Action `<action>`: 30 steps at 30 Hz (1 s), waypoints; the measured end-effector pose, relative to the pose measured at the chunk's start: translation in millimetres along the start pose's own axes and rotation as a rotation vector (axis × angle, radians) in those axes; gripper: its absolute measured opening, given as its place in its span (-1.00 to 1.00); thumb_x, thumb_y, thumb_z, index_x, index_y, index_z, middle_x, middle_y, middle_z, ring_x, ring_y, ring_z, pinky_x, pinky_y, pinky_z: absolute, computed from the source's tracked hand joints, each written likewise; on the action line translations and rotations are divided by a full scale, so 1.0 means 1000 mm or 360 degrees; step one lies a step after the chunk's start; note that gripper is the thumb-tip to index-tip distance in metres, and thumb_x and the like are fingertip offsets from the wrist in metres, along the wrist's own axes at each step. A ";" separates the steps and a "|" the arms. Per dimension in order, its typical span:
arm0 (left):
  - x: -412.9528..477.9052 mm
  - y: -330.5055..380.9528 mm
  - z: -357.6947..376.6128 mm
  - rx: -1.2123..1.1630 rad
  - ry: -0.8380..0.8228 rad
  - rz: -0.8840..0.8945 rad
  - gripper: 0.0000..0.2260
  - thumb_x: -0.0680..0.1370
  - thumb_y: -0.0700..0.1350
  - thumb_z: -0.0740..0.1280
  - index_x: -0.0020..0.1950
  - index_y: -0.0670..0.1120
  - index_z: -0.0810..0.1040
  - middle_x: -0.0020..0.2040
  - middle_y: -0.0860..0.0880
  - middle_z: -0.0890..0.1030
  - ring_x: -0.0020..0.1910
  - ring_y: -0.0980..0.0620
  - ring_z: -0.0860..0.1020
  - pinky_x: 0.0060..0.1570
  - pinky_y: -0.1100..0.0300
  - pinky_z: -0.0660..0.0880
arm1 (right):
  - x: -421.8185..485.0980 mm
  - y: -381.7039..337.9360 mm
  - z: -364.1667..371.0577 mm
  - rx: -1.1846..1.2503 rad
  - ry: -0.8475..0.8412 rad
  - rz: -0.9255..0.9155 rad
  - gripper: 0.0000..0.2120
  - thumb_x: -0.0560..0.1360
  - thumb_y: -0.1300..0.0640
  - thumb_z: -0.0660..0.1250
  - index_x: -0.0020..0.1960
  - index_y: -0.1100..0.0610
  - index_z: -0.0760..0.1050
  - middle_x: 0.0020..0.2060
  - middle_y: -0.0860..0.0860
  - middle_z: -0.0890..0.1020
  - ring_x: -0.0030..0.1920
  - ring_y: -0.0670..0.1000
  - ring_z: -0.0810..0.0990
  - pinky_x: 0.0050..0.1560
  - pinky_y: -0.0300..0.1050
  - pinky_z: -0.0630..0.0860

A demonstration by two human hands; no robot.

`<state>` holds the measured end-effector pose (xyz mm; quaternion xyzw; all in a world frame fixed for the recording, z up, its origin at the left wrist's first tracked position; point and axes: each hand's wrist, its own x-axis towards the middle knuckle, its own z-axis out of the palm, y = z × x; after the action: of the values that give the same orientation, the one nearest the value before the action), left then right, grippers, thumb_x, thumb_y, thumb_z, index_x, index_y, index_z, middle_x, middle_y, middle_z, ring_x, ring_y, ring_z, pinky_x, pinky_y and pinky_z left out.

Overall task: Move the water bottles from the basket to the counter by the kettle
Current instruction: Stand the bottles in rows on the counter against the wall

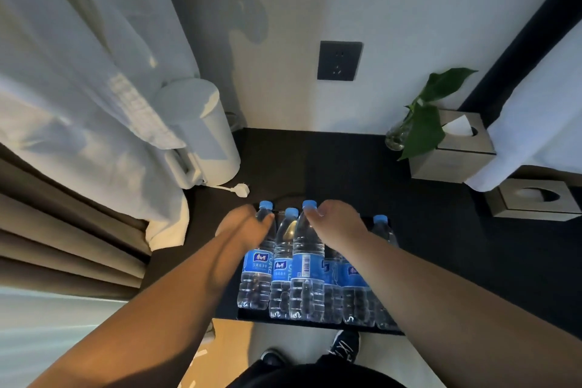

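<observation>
**A:** Where are the water bottles (307, 264) now?

**B:** Packed upright and touching in the black basket (252, 314), at the near edge of the counter (346, 173). None are seen by the kettle (204, 135). The leftmost bottle (256, 261) is gripped at the neck by the left hand (242, 224), which is blurred. The centre bottle (307, 239) is held at the neck between the thumb and curled fingers of the right hand (338, 220).

**A:** Risks?

**B:** A neighbouring bottle could be dragged over on lift-out and lost off the edge. A loose plug (241, 190) lies in the drop zone, so a bottle set on it would be tipped.

**A:** Labels?

**B:** Blue wraps with a Chinese-character logo, not reliably read. A barcode is seen on the centre bottle.
</observation>
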<state>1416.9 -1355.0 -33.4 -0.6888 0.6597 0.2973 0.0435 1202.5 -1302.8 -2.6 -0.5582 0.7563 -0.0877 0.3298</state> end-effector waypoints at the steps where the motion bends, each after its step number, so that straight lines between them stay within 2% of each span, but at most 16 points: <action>1: 0.001 0.001 0.000 0.0003 -0.0011 -0.0028 -0.58 0.57 0.30 0.22 -0.12 -0.03 0.60 -0.17 -0.05 0.64 -0.18 -0.04 0.61 -0.22 0.08 0.45 | 0.006 0.001 -0.001 -0.0036 -0.0021 -0.0010 -0.49 0.61 -0.22 0.08 -0.35 0.09 0.42 -0.47 -0.01 0.43 -0.46 -0.01 0.42 -0.36 -0.09 0.40; 5: 0.009 0.004 0.001 0.0047 -0.0003 -0.0067 -0.56 0.59 0.32 0.22 -0.12 -0.02 0.62 -0.20 -0.04 0.63 -0.19 -0.02 0.58 -0.22 0.10 0.42 | 0.026 0.006 -0.003 -0.0195 -0.0177 -0.0091 -0.49 0.64 -0.23 0.12 -0.17 0.15 0.55 -0.43 0.01 0.45 -0.43 -0.03 0.43 -0.39 -0.13 0.29; 8: 0.015 0.007 0.005 0.0053 -0.0012 -0.0111 -0.53 0.60 0.32 0.20 -0.14 -0.04 0.62 -0.19 -0.05 0.63 -0.19 -0.03 0.58 -0.21 0.10 0.43 | 0.035 0.007 -0.003 -0.0056 -0.0212 -0.0050 -0.45 0.62 -0.26 0.20 -0.31 0.16 0.50 -0.46 0.05 0.46 -0.41 0.02 0.49 -0.33 -0.10 0.38; 11: 0.023 0.007 0.006 -0.0022 -0.0068 -0.0191 -0.49 0.58 0.35 0.21 -0.16 -0.06 0.65 -0.19 -0.07 0.65 -0.18 -0.04 0.60 -0.20 0.08 0.45 | 0.039 0.009 0.002 0.0094 -0.0231 0.0040 -0.49 0.56 -0.31 0.26 -0.31 0.10 0.48 -0.41 0.01 0.52 -0.39 -0.02 0.51 -0.35 -0.14 0.39; 14: 0.033 0.009 0.002 -0.0030 -0.0123 -0.0204 -0.47 0.57 0.35 0.22 -0.17 -0.09 0.65 -0.19 -0.09 0.63 -0.15 -0.06 0.60 -0.21 0.10 0.42 | 0.043 0.004 0.005 0.0068 -0.0251 0.0110 -0.44 0.51 -0.36 0.26 -0.30 0.13 0.52 -0.43 0.03 0.55 -0.37 0.01 0.58 -0.35 -0.12 0.39; 17: 0.040 0.006 -0.003 0.0026 -0.0177 -0.0095 -0.49 0.57 0.33 0.23 -0.26 -0.08 0.59 -0.28 -0.04 0.55 -0.16 -0.04 0.59 -0.26 0.11 0.35 | 0.047 0.002 0.007 0.0148 -0.0283 0.0209 -0.49 0.42 -0.37 0.29 -0.28 0.09 0.59 -0.52 -0.06 0.56 -0.42 -0.02 0.61 -0.36 -0.13 0.45; 20: 0.039 0.001 -0.010 -0.0100 -0.0176 -0.0007 -0.53 0.54 0.30 0.30 -0.25 -0.09 0.63 -0.27 -0.05 0.61 -0.17 -0.02 0.59 -0.20 0.14 0.39 | 0.046 0.003 0.004 0.0192 -0.0294 0.0272 -0.53 0.36 -0.35 0.33 -0.29 0.07 0.61 -0.54 -0.06 0.56 -0.44 -0.04 0.61 -0.37 -0.13 0.48; 24: 0.032 0.003 -0.028 -0.0355 -0.0087 0.0110 -0.62 0.46 0.26 0.42 -0.26 -0.06 0.64 -0.32 0.01 0.66 -0.28 0.09 0.62 -0.34 0.20 0.40 | 0.045 -0.006 -0.007 0.0196 -0.0225 0.0218 -0.52 0.38 -0.36 0.31 -0.40 0.04 0.52 -0.60 -0.08 0.48 -0.59 -0.14 0.49 -0.43 -0.15 0.41; 28: 0.024 0.015 -0.059 -0.0329 -0.0024 0.0248 -0.67 0.44 0.23 0.43 -0.25 -0.04 0.62 -0.29 0.02 0.64 -0.28 0.08 0.62 -0.36 0.19 0.41 | 0.041 -0.018 -0.029 0.0194 -0.0095 0.0140 -0.51 0.42 -0.34 0.33 -0.40 0.05 0.53 -0.60 -0.10 0.51 -0.59 -0.16 0.51 -0.43 -0.18 0.39; 30: 0.020 0.022 -0.074 -0.0370 0.0000 0.0295 -0.71 0.42 0.20 0.45 -0.23 -0.03 0.62 -0.32 0.05 0.63 -0.31 0.09 0.61 -0.36 0.20 0.42 | 0.037 -0.024 -0.043 0.0182 -0.0043 0.0068 -0.50 0.44 -0.32 0.35 -0.44 0.07 0.47 -0.63 -0.11 0.45 -0.61 -0.16 0.46 -0.44 -0.18 0.35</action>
<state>1421.7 -1408.8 25.7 -0.6253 0.6816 0.3744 -0.0642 1190.4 -1355.5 27.2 -0.5232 0.7573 -0.1162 0.3731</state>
